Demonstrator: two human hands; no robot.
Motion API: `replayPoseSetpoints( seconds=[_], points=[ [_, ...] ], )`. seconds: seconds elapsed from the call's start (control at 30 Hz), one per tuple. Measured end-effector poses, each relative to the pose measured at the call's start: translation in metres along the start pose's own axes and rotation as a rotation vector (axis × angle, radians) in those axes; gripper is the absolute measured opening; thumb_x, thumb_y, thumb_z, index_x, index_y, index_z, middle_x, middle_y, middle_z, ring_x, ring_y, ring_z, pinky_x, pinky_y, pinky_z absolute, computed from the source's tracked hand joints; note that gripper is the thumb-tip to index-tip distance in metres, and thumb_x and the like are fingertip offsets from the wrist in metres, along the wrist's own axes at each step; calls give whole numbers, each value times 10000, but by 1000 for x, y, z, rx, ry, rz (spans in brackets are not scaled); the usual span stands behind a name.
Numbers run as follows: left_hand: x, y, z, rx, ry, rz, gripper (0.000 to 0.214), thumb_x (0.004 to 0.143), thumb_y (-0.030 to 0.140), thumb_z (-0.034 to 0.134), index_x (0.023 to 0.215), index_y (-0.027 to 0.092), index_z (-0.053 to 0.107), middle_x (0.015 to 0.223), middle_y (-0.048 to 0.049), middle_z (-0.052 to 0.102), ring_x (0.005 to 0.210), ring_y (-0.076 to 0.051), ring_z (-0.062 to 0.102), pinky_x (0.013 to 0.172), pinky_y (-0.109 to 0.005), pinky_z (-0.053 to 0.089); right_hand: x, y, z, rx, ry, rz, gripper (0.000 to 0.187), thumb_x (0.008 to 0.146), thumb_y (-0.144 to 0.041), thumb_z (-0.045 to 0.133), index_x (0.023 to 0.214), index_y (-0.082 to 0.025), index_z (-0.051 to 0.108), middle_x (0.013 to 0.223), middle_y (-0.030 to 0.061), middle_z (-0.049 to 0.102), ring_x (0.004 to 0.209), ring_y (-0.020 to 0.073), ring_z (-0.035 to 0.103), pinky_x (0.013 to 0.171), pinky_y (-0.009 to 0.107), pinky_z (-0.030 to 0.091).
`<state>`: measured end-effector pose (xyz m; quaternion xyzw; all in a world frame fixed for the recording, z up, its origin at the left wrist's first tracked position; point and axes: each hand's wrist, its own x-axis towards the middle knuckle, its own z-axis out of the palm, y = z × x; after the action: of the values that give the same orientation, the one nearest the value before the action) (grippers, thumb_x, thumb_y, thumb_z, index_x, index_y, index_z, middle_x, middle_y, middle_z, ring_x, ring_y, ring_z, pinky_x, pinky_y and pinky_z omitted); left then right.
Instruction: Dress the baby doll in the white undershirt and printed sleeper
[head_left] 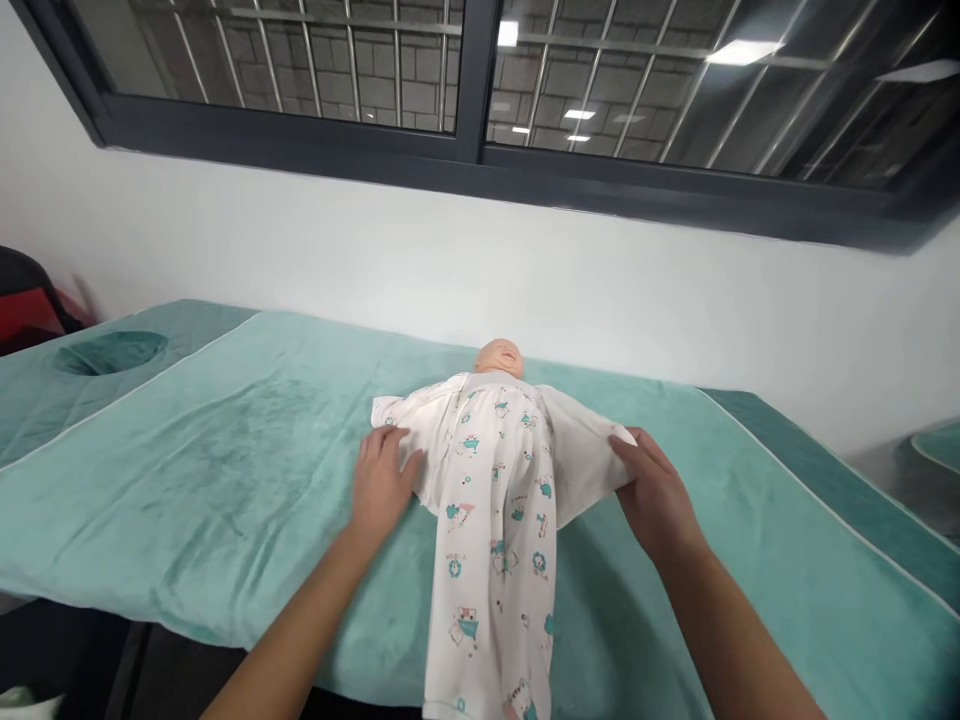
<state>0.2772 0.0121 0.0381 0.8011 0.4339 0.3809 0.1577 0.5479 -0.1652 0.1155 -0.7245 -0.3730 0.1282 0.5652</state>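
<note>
A baby doll [498, 356] lies on its back, its head toward the wall. White baby clothes [495, 500] printed with small teal and pink animals cover its body, and the long lower part runs toward me over the near edge of the bed. My right hand [656, 490] pinches the outer corner of a plain white flap at the right side, pulling it out taut. On the other side my left hand [384, 475] rests by the printed sleeve, fingers apart, the fingertips touching the cloth. The doll's arms and legs are hidden under the fabric.
A teal plush cover [247, 480] spreads over the bed, with a round face hole [112, 352] at the left end. Behind it stands a white wall below a dark-framed window [480, 170]. A red and black chair [34, 305] is at the far left.
</note>
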Motion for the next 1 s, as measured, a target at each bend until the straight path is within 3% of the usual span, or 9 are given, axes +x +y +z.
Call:
replayPoseSetpoints(
  seconds=[0.23,0.43,0.6,0.67,0.73,0.8,0.83,0.87,1.0],
  points=[
    [48,7,22,310,-31,6,400,918,321,516,1281,155,538,1251,-161,572,1167,-350,502,945,-484,431,-17,-64,57,-413,-592,-466,256,945,-377,503,761,-227,598,1314,64,606,1307,297,469,997,466,439],
    [70,10,21,48,-81,-167,199,949,305,411,933,195,576,893,-73,642,876,-247,599,758,-345,446,21,-50,69,-273,-227,-168,263,936,-490,479,892,-245,562,918,32,670,778,200,631,686,336,499],
    [81,67,-9,-466,-70,-242,283,937,423,445,787,203,539,761,6,592,729,-157,558,661,-260,430,75,-44,104,-635,-91,-138,300,877,-500,530,911,-203,555,952,110,655,837,252,603,718,355,427],
    [85,94,-18,-636,-194,-180,253,911,401,497,790,196,582,780,4,614,744,-151,568,661,-249,434,95,-45,112,-730,-150,-77,269,846,-464,565,797,-199,553,841,126,648,799,269,587,699,354,396],
    [89,108,-21,-727,-528,-89,233,879,400,558,837,187,640,791,-11,646,718,-153,591,640,-252,446,110,-44,114,-717,-215,-51,245,820,-384,587,657,-216,513,704,94,618,729,248,566,672,335,373],
    [94,105,-17,-829,-893,-59,292,868,435,584,932,168,681,851,-54,687,694,-167,628,619,-267,471,117,-38,112,-648,-239,-86,280,825,-331,558,584,-223,464,643,54,591,678,209,537,653,311,361],
    [98,98,-12,-887,-964,-76,335,873,454,578,985,157,686,890,-78,699,689,-172,642,610,-272,480,117,-33,111,-612,-232,-106,289,844,-336,527,587,-222,459,649,40,593,673,195,529,647,301,362],
    [102,90,-6,-931,-932,-108,363,881,459,566,1027,148,684,914,-93,703,684,-171,646,601,-270,482,116,-27,109,-578,-214,-123,292,873,-359,481,616,-221,469,676,30,604,683,186,528,646,292,368],
    [127,67,30,-747,-424,-124,310,890,407,552,1012,166,704,835,-57,687,683,-149,604,629,-257,455,110,-5,109,-364,-55,-167,352,918,-478,381,741,-216,535,745,15,624,729,182,533,674,287,392]
  ],
)
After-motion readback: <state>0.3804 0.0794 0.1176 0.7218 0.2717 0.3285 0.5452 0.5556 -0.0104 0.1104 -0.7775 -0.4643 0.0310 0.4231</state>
